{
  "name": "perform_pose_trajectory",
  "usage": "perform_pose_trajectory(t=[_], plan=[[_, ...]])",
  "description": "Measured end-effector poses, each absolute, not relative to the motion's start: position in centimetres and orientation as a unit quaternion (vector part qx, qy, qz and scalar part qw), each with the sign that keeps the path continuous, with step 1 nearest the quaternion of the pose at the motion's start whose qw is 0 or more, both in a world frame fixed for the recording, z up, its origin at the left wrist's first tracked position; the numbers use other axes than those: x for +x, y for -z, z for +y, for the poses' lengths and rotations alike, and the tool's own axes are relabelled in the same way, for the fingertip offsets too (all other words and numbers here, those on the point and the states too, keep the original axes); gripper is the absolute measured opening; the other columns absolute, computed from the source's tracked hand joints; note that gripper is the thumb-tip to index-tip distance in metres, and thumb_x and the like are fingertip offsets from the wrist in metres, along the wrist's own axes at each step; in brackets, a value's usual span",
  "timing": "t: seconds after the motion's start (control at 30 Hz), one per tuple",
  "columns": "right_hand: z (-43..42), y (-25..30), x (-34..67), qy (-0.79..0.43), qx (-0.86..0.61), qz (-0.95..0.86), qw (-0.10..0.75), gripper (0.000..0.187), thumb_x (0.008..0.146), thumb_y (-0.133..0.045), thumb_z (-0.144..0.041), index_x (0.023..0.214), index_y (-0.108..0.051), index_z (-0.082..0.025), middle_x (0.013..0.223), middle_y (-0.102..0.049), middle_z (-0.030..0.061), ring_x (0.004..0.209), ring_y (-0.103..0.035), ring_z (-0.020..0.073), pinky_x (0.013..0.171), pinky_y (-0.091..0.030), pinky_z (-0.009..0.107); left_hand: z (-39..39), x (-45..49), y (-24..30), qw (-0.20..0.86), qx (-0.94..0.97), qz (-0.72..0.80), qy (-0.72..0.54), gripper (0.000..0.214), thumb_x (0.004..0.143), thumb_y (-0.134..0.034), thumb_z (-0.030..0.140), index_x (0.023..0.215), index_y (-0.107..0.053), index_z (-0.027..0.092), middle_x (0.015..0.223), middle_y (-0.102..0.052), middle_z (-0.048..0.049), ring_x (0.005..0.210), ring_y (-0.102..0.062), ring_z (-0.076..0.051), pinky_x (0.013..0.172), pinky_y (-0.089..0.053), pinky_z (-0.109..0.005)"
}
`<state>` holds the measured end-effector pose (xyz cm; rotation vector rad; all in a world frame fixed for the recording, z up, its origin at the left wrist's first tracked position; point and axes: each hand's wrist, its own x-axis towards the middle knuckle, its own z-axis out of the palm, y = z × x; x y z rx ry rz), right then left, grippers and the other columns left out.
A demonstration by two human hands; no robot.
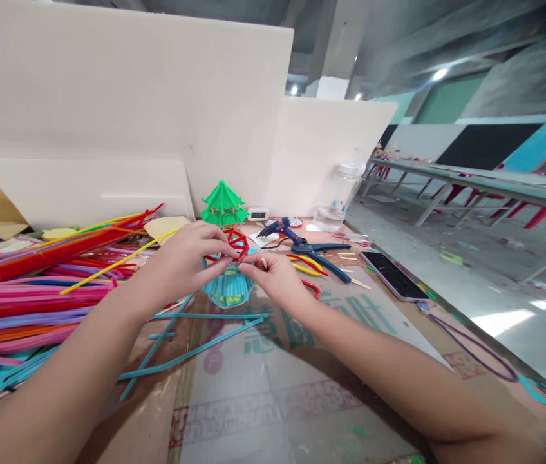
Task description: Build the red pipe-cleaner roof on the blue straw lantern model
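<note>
My left hand (183,261) and my right hand (273,274) meet above the table, both pinching a small red pipe-cleaner frame (235,243). Fingers of each hand are closed on its bent red wires. Just below the hands sits a light blue pipe-cleaner model (228,289) with a ribbed, flared shape. Behind them stands a green pagoda-like model (223,205). Several loose light blue pipe cleaners (190,351) lie on the cardboard-covered table (273,399) under my forearms.
A big heap of coloured pipe cleaners (26,290) fills the left side. A blue glue gun (280,229), blue-handled pliers (321,251), a phone (393,276), a clear jar (338,200) and a small clock (257,214) lie at right and back. White boards (132,109) wall the rear.
</note>
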<state>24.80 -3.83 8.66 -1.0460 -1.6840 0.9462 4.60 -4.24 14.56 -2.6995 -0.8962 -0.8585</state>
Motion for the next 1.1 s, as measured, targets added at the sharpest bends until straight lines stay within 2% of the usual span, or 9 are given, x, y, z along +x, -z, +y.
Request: perform_pose_trajectory(t=[0.23, 0.47, 0.67, 0.93, 1.1], plan=[[-3.7, -8.1, 24.7, -0.406, -0.39, -0.68, 0.469, 0.023, 0.077, -0.065, -0.038, 0.079, -0.07, -0.016, 0.064, -0.051, -0.001, 0.061, -0.042, 0.012, 0.055, -0.032, 0.025, -4.4, 4.8, -14.7, 0.11, -0.911, -0.3, 0.259, 0.02, 0.094, -0.055, 0.03, 0.099, -0.074, 0.024, 0.097, -0.068, -0.0061, 0.1, -0.06, -0.025, 0.086, -0.046, -0.04], [-3.8, -8.2, 24.8, -0.399, -0.402, -0.682, 0.463, 0.024, 0.078, -0.065, -0.04, 0.079, -0.07, -0.017, 0.064, -0.053, -0.0011, 0.059, -0.041, 0.0119, 0.055, -0.032, 0.026, -4.8, 4.7, -15.2, 0.023, -0.875, -0.354, 0.33, 0.016, 0.09, -0.059, 0.027, 0.1, -0.069, 0.02, 0.096, -0.07, -0.0039, 0.091, -0.063, -0.02, 0.08, -0.048, -0.033], [-3.7, -8.3, 24.8, -0.392, -0.405, -0.684, 0.463, 0.026, 0.077, -0.064, -0.041, 0.079, -0.069, -0.016, 0.062, -0.05, -0.0018, 0.059, -0.039, 0.0115, 0.055, -0.03, 0.025, -4.4, 4.2, -15.0, 0.081, -0.901, -0.305, 0.298, 0.02, 0.092, -0.059, 0.033, 0.099, -0.075, 0.023, 0.103, -0.066, -0.0071, 0.102, -0.059, -0.024, 0.088, -0.046, -0.038], [-3.8, -8.4, 24.8, -0.382, -0.416, -0.688, 0.455, 0.025, 0.079, -0.064, -0.04, 0.081, -0.071, -0.016, 0.062, -0.049, -0.0018, 0.058, -0.037, 0.0116, 0.053, -0.029, 0.026, -4.0, 4.5, -14.3, 0.103, -0.907, -0.286, 0.293, 0.021, 0.093, -0.058, 0.033, 0.099, -0.076, 0.025, 0.102, -0.064, -0.007, 0.099, -0.058, -0.023, 0.085, -0.046, -0.037], [-3.7, -8.1, 24.8, -0.389, -0.407, -0.687, 0.459, 0.022, 0.079, -0.064, -0.038, 0.081, -0.071, -0.017, 0.064, -0.052, -0.0012, 0.061, -0.041, 0.0123, 0.056, -0.032, 0.025, -4.1, 4.7, -14.4, 0.102, -0.909, -0.292, 0.279, 0.02, 0.093, -0.057, 0.031, 0.1, -0.075, 0.025, 0.101, -0.064, -0.0073, 0.096, -0.057, -0.023, 0.083, -0.046, -0.037]])
